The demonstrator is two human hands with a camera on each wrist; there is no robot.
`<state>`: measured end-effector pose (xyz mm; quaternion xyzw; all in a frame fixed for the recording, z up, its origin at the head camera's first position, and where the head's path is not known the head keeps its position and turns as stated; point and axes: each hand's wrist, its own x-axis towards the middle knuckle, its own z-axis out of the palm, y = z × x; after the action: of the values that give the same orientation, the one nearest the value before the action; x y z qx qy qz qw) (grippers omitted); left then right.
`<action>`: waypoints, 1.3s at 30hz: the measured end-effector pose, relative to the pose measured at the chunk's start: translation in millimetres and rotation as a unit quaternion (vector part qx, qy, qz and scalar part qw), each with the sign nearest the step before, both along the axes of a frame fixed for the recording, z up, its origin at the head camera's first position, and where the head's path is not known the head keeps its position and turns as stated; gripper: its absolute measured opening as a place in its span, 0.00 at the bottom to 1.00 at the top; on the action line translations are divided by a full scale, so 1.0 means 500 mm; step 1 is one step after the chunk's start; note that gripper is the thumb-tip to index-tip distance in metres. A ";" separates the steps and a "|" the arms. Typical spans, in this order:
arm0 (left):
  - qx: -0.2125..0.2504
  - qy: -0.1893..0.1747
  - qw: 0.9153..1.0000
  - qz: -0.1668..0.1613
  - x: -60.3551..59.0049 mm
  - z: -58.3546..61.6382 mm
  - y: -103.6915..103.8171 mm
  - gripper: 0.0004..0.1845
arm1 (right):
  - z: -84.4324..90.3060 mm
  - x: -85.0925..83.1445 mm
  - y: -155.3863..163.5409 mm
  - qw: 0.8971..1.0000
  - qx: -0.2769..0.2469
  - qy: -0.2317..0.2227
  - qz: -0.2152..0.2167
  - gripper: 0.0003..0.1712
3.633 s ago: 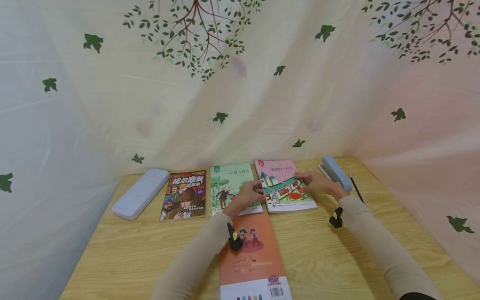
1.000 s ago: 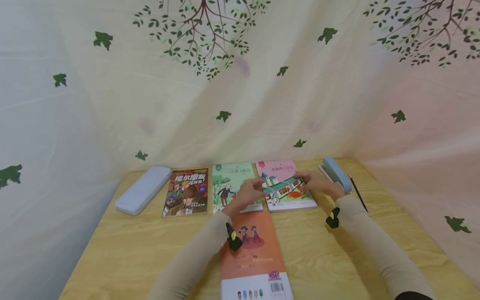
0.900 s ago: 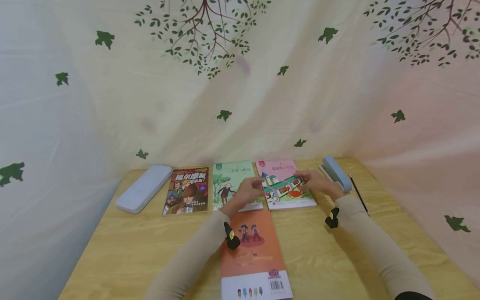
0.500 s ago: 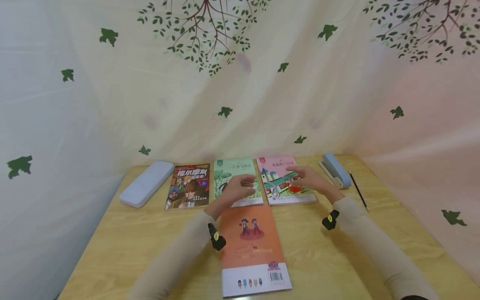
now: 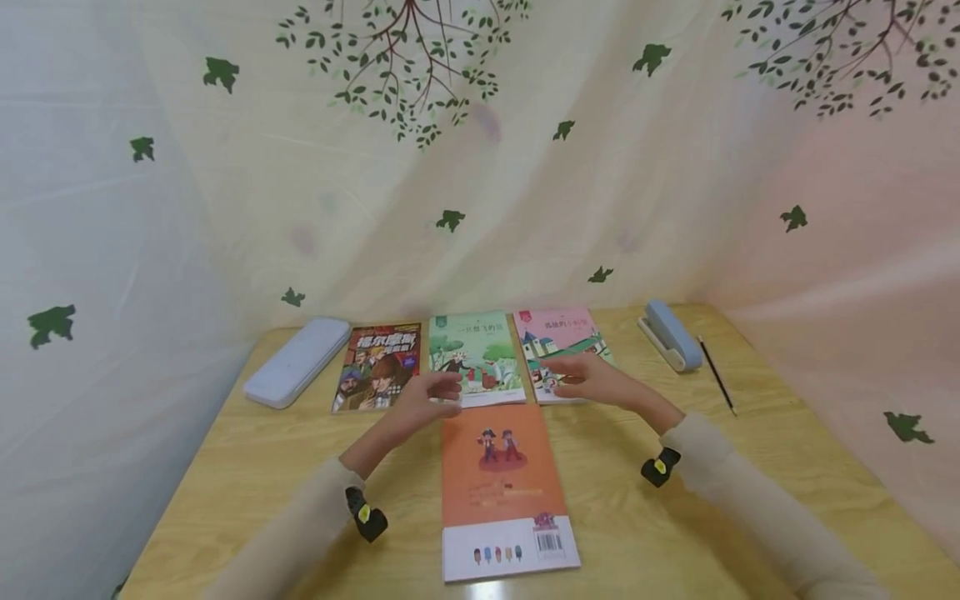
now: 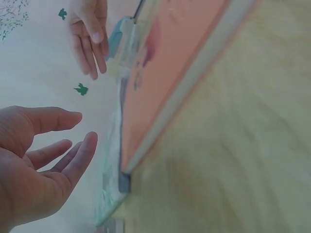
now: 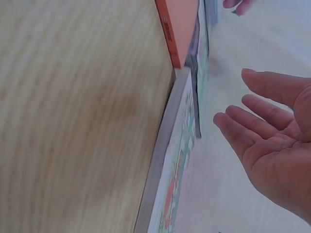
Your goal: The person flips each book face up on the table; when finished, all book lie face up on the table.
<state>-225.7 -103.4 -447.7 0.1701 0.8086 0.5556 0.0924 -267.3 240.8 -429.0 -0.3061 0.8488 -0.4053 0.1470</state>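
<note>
My left hand [image 5: 416, 408], fingers loosely bent and holding nothing, hovers over the near corner of the dark comic-style book [image 5: 381, 371] and the upper left of the orange book [image 5: 491, 492]. In the left wrist view its thumb and fingers [image 6: 53, 119] stand apart with a gap between them. My right hand [image 5: 600, 383], also holding nothing, hangs above the lower part of the pink book [image 5: 558, 329] and hides part of its cover. Between the hands lies the green book [image 5: 487, 367]. The right wrist view shows the right palm and spread fingers [image 7: 243, 131] beside the books.
A pale blue-white case [image 5: 298, 362] lies at the table's back left. At the back right are a blue stapler [image 5: 673, 333] and a dark pencil [image 5: 717, 375]. A leaf-printed curtain [image 5: 360, 217] hangs behind the wooden table [image 5: 637, 517].
Both hands have let go of the pink book, which stays in the back row. The left hand has moved left and toward me; the right hand has shifted slightly left and nearer.
</note>
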 end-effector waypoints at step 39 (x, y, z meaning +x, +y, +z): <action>-0.023 -0.086 0.995 0.042 0.112 -0.059 -0.043 0.43 | -0.046 0.088 -0.048 0.998 0.037 -0.044 0.029 0.31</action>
<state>-169.7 -124.8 -477.0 0.0851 0.8168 0.5527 0.1419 -223.5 216.6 -451.8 -0.3072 0.8467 -0.3818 0.2073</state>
